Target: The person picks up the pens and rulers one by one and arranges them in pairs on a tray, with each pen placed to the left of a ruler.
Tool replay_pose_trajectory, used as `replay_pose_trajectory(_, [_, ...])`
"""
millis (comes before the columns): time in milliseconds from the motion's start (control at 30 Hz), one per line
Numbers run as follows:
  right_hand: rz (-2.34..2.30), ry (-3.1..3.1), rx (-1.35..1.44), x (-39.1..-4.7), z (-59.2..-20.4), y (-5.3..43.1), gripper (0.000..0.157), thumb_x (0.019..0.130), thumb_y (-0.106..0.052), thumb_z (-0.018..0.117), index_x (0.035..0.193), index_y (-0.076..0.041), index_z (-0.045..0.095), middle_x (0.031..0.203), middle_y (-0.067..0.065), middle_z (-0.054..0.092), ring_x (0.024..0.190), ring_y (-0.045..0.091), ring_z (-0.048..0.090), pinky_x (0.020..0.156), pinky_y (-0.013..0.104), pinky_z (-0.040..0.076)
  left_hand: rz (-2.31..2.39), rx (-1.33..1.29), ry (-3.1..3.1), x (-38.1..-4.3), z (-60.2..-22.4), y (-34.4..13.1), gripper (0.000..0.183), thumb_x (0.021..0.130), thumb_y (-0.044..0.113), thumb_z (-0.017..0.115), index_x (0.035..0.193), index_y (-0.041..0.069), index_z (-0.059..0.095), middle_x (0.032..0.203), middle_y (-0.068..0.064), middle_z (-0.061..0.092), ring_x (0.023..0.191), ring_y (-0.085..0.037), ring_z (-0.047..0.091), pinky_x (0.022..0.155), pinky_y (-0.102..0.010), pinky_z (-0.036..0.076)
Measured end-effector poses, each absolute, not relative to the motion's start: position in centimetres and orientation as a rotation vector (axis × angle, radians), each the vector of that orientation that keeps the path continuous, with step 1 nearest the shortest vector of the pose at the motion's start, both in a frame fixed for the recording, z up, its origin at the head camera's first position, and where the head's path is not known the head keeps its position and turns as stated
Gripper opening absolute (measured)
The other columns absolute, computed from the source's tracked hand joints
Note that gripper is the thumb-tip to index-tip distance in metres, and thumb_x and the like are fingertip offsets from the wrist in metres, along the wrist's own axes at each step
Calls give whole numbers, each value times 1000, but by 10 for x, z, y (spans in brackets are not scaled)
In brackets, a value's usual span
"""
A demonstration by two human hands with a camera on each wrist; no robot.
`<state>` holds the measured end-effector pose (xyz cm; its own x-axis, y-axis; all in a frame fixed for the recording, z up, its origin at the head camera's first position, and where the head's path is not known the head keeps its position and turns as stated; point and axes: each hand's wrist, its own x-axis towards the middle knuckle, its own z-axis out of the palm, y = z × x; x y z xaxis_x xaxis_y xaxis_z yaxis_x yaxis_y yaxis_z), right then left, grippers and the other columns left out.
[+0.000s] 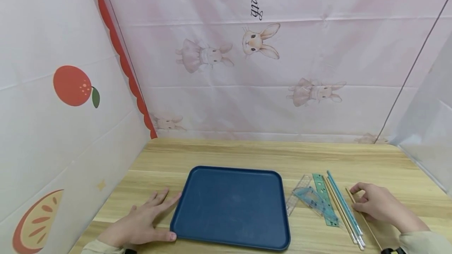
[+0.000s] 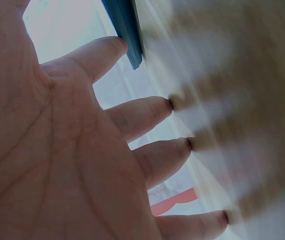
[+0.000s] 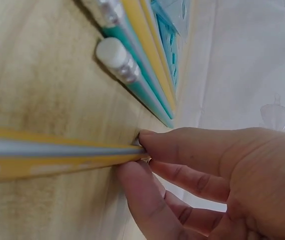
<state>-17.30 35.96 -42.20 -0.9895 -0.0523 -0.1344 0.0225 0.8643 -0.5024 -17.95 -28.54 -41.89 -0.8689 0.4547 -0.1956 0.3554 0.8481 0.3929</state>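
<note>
My right hand pinches a yellow pencil between thumb and fingers, at the right of the table. In the right wrist view the same pencil shows a silver stripe along its side. Just left of it lie blue-green pencils with white erasers and yellow pencils, side by side. My left hand is spread at the left side of a dark blue tray, its thumb and index fingertip at the rim. The left wrist view shows its palm and straight fingers, with the tray's corner by one fingertip.
Between tray and pencils lie a green ruler, a clear ruler and overlapping clear blue drawing templates. The wooden table meets a printed cloth wall at the back and another cloth wall on the left.
</note>
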Motion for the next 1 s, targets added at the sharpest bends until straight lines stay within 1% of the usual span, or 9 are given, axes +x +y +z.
replay_pose_trajectory(267, [-820,2860,-7,-175,-422,363,35,96,-4,72,124,13,61,84,3,68,65,17,67,57,30,59,514,594,2747,-178,-419,-286,107,84,73,78,171,33,30,176,-30,21,154,-71,21,91,-102,17])
replay_pose_trajectory(467, [-871,2835,26,-178,-423,367,41,97,-7,69,130,15,57,87,3,71,68,18,68,58,31,60,518,606,2750,-178,-419,-286,106,85,71,79,171,30,30,176,-31,20,153,-71,21,91,-102,19])
replay_pose_trajectory(733, [-971,2833,3,-177,-413,362,53,102,-11,63,143,17,47,92,2,74,61,15,64,57,30,58,519,617,2760,-176,-419,-285,107,85,72,79,171,29,31,175,-32,21,153,-71,22,90,-102,21])
replay_pose_trajectory(867, [-1058,2806,-13,-178,-406,353,58,102,-10,60,151,15,41,95,5,74,59,12,61,58,29,57,517,619,2769,-176,-419,-284,107,85,72,79,171,29,31,175,-32,22,153,-70,23,89,-102,22])
replay_pose_trajectory(1000, [-1168,2748,2,-181,-398,339,65,102,-10,60,157,12,33,102,11,72,68,14,66,61,30,60,512,619,2780,-175,-419,-285,108,84,73,79,171,30,31,174,-32,24,154,-69,25,89,-101,23])
